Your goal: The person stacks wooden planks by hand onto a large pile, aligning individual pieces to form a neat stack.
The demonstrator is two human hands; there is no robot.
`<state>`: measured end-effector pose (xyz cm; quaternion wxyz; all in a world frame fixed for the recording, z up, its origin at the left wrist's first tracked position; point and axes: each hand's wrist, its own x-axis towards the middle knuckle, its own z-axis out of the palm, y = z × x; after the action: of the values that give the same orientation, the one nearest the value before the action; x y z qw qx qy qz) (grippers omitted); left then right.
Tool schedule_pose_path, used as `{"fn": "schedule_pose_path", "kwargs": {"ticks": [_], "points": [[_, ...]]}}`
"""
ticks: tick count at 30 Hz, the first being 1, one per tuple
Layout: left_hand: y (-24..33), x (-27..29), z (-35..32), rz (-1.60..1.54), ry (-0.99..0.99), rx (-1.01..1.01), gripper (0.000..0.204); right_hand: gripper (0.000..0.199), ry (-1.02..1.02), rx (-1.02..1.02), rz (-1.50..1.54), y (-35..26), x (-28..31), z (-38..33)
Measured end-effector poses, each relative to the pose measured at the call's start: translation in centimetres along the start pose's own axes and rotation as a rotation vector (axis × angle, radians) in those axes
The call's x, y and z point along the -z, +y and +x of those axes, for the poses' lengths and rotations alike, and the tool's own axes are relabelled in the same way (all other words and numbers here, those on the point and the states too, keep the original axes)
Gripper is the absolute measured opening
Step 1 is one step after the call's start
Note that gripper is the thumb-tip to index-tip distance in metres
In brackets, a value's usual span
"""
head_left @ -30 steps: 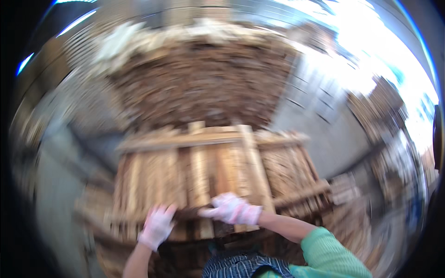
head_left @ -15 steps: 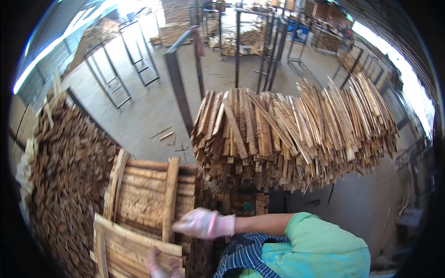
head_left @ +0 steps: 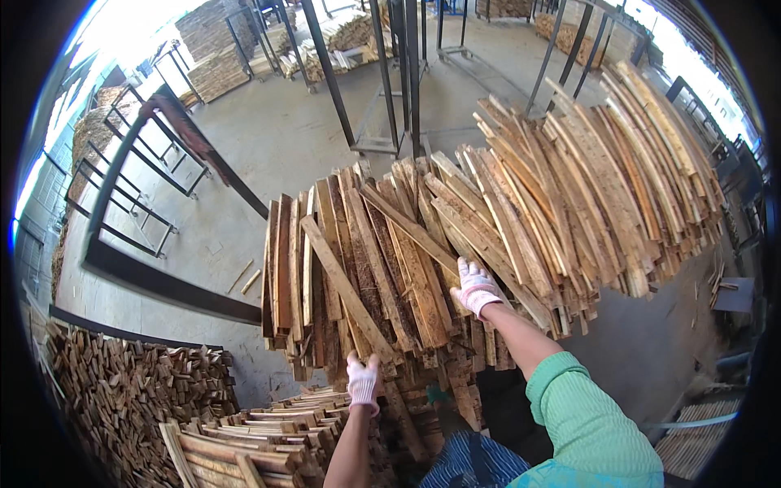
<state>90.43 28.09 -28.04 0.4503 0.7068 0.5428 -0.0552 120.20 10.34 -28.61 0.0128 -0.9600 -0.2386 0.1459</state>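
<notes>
A broad pile of rough wooden slats lies in front of me, most of them with their ends pointing my way. My left hand, in a pale glove, is at the near edge, thumb and fingers apart, close to the lower end of a slanting slat. Farther right, my right hand, in a pink-and-white glove, reaches over the pile with its fingers spread against the slats. Neither hand is closed around a slat. Whether the left fingertips touch the slanting slat, I cannot tell.
A dark metal frame stands at the pile's left. Below it are a dense heap of wood pieces and a stack of slats with crosspieces. Metal racks stand on the concrete floor beyond. Loose scraps lie on the floor.
The view has turned toward the big slat pile. Both hands have left the slat stack at the lower left and are now at the pile, the right one stretched farther out.
</notes>
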Motion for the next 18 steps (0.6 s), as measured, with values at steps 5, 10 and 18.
{"fn": "schedule_pose_path", "kwargs": {"ticks": [5,10,18], "points": [[3.5,-7.1,8.0,0.292,0.120,0.122,0.100,0.082,-0.080,-0.075,-0.072,-2.7,-3.5,2.3],[2.1,-6.2,7.7,0.038,0.251,0.032,0.090,0.087,-0.329,-0.168,0.235,-5.1,0.6,0.7],[0.6,-12.0,6.5,-0.468,-0.016,-0.197,0.110,0.102,-0.040,-0.401,1.017,-5.9,-4.2,0.3]]}}
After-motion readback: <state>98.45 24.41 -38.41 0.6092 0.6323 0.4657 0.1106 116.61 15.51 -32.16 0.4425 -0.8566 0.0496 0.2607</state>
